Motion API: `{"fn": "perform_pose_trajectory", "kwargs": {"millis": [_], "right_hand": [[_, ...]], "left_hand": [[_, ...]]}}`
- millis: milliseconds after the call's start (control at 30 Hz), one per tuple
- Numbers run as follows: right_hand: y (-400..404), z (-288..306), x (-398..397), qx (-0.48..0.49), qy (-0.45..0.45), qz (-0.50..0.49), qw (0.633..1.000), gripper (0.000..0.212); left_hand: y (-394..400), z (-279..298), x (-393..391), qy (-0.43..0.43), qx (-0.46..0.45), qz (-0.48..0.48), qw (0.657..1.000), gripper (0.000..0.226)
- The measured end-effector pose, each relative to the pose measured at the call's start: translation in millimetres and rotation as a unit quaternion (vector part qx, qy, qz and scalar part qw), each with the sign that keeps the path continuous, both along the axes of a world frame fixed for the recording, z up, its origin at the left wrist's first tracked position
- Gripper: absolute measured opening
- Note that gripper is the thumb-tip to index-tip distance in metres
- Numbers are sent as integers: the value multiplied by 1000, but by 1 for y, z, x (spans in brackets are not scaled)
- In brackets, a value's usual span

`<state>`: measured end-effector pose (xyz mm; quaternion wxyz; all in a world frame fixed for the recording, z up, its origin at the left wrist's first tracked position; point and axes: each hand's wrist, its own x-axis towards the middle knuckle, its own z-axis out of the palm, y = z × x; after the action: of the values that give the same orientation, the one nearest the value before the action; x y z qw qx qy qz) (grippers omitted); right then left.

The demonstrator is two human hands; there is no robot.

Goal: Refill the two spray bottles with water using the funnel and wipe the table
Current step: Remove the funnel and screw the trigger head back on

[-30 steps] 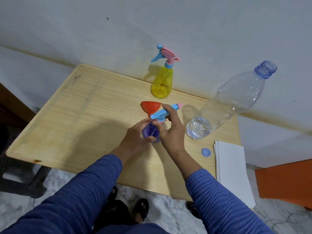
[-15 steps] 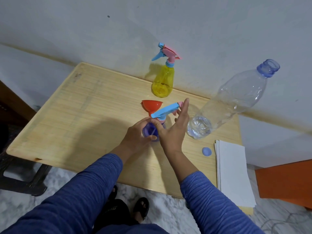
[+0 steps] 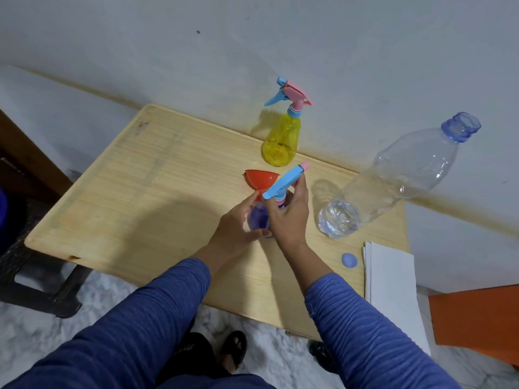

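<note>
A purple spray bottle (image 3: 259, 217) stands mid-table, and my left hand (image 3: 237, 227) grips its body. My right hand (image 3: 289, 217) curls round the neck under its blue spray head (image 3: 283, 182). A red funnel (image 3: 259, 181) stands just behind the purple bottle. A yellow spray bottle (image 3: 280, 141) with a pink and blue head stands at the back by the wall. A large clear water bottle (image 3: 393, 181), uncapped, with a little water in its base, stands at the right. Its blue cap (image 3: 349, 260) lies on the wooden table (image 3: 140, 192).
A stack of white paper sheets (image 3: 393, 290) overhangs the table's right front corner. A dark stool (image 3: 33, 279) is at the left, an orange piece of furniture (image 3: 477, 324) at the right. My feet in sandals (image 3: 233, 349) stand below the front edge.
My right hand, whose fingers were stretched out half a second ago, has closed round the spray head's neck again. The blue spray head has turned a little.
</note>
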<state>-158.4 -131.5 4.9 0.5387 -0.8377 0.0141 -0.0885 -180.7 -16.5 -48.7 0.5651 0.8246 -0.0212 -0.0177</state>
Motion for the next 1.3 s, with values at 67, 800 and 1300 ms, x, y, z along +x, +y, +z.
{"fn": "perform_pose_trajectory", "kwargs": {"millis": [67, 800, 1300], "right_hand": [[-3, 8, 8, -11, 3, 43, 999, 74], [14, 13, 49, 207, 404, 271, 849, 34], [7, 15, 49, 196, 371, 275, 865, 18]], "left_hand": [[8, -3, -1, 26, 4, 36, 999, 96], [103, -22, -25, 316, 354, 185, 860, 100], [103, -17, -24, 339, 351, 167, 857, 100]]}}
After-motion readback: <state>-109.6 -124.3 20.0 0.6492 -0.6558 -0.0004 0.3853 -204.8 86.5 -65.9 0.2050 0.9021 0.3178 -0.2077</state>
